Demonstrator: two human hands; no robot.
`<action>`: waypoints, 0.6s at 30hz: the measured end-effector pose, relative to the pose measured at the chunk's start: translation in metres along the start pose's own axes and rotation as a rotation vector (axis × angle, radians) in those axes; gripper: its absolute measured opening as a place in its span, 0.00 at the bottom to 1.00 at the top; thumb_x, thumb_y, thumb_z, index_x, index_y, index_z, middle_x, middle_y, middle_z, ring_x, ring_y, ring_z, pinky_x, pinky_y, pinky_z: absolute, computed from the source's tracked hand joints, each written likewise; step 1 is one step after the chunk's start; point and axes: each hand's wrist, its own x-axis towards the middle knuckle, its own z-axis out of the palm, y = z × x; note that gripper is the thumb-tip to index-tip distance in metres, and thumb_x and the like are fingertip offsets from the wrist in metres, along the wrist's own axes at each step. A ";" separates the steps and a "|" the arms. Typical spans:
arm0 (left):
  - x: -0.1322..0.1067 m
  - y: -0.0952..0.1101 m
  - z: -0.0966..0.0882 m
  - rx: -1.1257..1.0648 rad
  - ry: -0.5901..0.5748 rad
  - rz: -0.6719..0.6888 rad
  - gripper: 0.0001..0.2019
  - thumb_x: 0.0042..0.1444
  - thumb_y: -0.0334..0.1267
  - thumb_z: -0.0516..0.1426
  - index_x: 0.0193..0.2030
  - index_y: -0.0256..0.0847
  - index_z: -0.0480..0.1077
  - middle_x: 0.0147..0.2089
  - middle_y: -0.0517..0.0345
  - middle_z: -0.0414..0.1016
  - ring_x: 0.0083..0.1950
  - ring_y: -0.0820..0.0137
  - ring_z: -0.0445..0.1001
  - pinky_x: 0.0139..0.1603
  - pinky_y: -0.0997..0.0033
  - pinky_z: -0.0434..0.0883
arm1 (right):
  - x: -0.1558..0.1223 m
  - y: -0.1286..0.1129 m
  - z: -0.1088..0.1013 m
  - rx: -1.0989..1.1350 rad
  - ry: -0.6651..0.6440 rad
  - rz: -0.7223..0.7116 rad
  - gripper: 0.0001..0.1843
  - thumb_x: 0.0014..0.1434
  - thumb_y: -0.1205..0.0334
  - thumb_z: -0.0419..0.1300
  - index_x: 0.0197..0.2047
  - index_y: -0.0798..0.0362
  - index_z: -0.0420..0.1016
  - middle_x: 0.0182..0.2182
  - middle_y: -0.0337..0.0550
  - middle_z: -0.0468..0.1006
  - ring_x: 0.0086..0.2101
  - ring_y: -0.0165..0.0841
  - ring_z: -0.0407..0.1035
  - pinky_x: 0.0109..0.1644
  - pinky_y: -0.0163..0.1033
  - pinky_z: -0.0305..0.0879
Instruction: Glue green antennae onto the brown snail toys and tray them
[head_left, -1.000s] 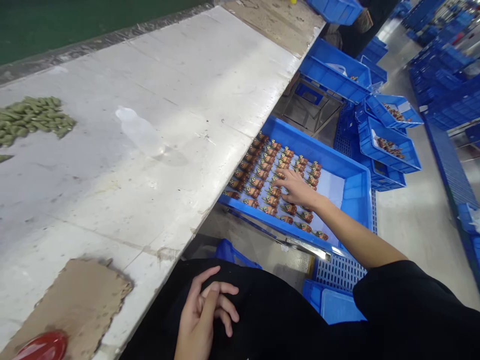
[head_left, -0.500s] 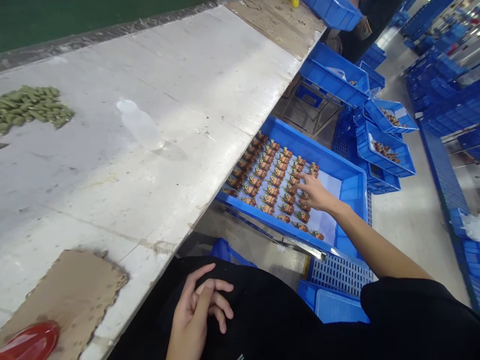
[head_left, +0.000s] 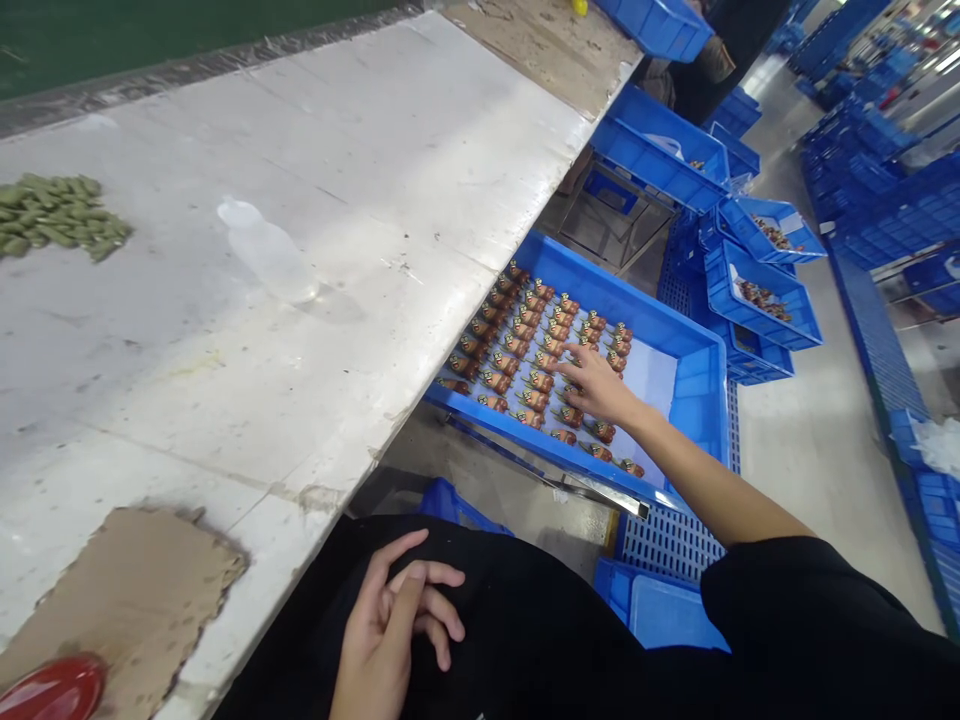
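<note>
My right hand [head_left: 600,386] reaches over a blue plastic tray [head_left: 637,290], fingers stretched out and apart, just over or touching the small painted figures there. Nothing shows between its fingers. The brown and orange figures [head_left: 496,381] lie in rows on a white sheet [head_left: 649,378]; a few are hidden under the hand. My left hand [head_left: 405,610] rests on my dark clothing, its fingers loosely bent and spread, holding nothing.
On the white table [head_left: 360,200] are a translucent bottle [head_left: 268,250], a pile of green pieces [head_left: 60,215], a cardboard sheet [head_left: 142,590] and a red object [head_left: 56,688]. Blue crates [head_left: 765,290] stand on the right; part of another person [head_left: 739,60] shows at the back.
My right hand has moved left across the rows, uncovering figures on the right side. My left hand stays put. The view has shifted slightly.
</note>
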 end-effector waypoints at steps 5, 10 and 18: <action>-0.001 -0.002 -0.002 -0.013 -0.013 0.006 0.27 0.63 0.59 0.75 0.59 0.44 0.78 0.35 0.56 0.87 0.21 0.66 0.78 0.15 0.74 0.71 | 0.047 -0.016 0.002 -0.011 -0.030 -0.065 0.42 0.67 0.71 0.67 0.82 0.44 0.75 0.85 0.61 0.60 0.78 0.62 0.61 0.78 0.70 0.64; 0.000 -0.002 -0.001 -0.030 -0.001 -0.001 0.28 0.63 0.59 0.75 0.60 0.44 0.78 0.34 0.56 0.87 0.21 0.66 0.78 0.15 0.75 0.71 | 0.074 -0.022 -0.003 -0.033 -0.097 -0.122 0.44 0.62 0.74 0.68 0.80 0.47 0.77 0.85 0.64 0.59 0.79 0.62 0.59 0.80 0.71 0.62; 0.001 -0.002 -0.003 -0.051 -0.026 -0.018 0.26 0.64 0.57 0.74 0.59 0.43 0.78 0.34 0.56 0.87 0.21 0.67 0.78 0.16 0.76 0.72 | 0.066 -0.013 -0.016 -0.051 -0.155 -0.125 0.47 0.60 0.74 0.70 0.81 0.42 0.77 0.85 0.60 0.59 0.78 0.64 0.60 0.78 0.71 0.63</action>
